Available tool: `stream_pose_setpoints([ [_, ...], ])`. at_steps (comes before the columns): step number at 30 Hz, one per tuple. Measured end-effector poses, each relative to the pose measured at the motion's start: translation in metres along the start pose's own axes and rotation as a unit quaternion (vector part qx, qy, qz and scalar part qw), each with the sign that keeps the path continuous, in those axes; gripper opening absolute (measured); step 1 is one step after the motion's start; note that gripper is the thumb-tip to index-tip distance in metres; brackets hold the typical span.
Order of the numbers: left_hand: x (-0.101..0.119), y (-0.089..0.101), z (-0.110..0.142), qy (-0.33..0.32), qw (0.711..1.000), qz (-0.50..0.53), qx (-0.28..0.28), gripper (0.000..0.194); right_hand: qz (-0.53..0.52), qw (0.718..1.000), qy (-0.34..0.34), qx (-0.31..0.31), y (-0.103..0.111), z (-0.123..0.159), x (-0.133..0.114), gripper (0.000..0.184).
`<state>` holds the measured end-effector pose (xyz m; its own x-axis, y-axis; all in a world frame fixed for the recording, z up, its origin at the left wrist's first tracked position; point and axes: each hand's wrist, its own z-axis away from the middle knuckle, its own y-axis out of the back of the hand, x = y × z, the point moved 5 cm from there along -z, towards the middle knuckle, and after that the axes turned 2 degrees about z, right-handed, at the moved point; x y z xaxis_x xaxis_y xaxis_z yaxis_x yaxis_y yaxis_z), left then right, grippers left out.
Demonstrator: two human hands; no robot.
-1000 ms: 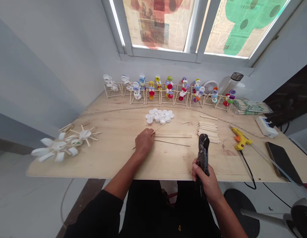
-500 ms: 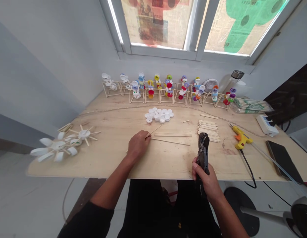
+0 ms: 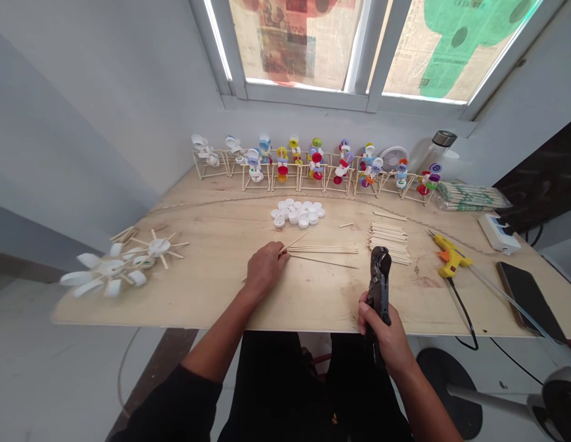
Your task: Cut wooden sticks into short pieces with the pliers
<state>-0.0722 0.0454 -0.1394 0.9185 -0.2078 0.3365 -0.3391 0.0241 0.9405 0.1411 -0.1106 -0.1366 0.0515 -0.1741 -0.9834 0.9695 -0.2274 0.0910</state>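
My left hand (image 3: 267, 268) is closed on a thin wooden stick (image 3: 298, 240), which slants up and right out of my fingers; its other end shows left of the hand. Several long sticks (image 3: 325, 249) lie side by side just right of this hand, and a single stick (image 3: 329, 263) lies below them, its left end close to my fingers. Near the front edge, my right hand (image 3: 385, 334) grips black pliers (image 3: 380, 282), jaws pointing away from me. Beyond the jaws is a stack of short cut sticks (image 3: 389, 241).
White bottle caps (image 3: 297, 215) are heaped mid-table. Stick frames with coloured cap wheels (image 3: 282, 166) line the back. White wheels (image 3: 111, 269) lie left. A yellow glue gun (image 3: 451, 255), phone (image 3: 527, 298) and power strip (image 3: 498, 233) are right, with a bag of sticks (image 3: 472, 196) behind.
My left hand slid left with its stick, away from the long sticks, then came part of the way back right. My right hand and the pliers have stayed in place.
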Motion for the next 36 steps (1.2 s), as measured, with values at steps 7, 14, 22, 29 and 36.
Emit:
stream_pose_setpoints([
  [7, 0.003, -0.001, 0.0, 0.028, 1.0, -0.008, 0.008, 0.016, 0.001, 1.0, 0.002, 0.001, 0.0, 0.001, -0.001, 0.024],
  [14, 0.005, -0.003, 0.001, 0.037, 0.999, 0.025, -0.012, 0.025, 0.008, 1.0, -0.001, -0.003, 0.0, 0.001, -0.001, 0.025],
  [22, 0.016, -0.004, -0.004, -0.007, 1.0, 0.014, -0.023, 0.037, 0.011, 1.0, 0.005, -0.007, 0.001, 0.002, 0.001, 0.022],
  [29, 0.017, -0.005, -0.008, -0.006, 0.999, 0.002, -0.04, 0.031, 0.009, 1.0, 0.0, -0.004, 0.001, 0.002, 0.001, 0.024],
  [36, 0.018, -0.005, -0.007, 0.004, 0.999, -0.005, -0.042, 0.031, 0.005, 1.0, -0.004, -0.01, 0.0, 0.001, 0.002, 0.025],
])
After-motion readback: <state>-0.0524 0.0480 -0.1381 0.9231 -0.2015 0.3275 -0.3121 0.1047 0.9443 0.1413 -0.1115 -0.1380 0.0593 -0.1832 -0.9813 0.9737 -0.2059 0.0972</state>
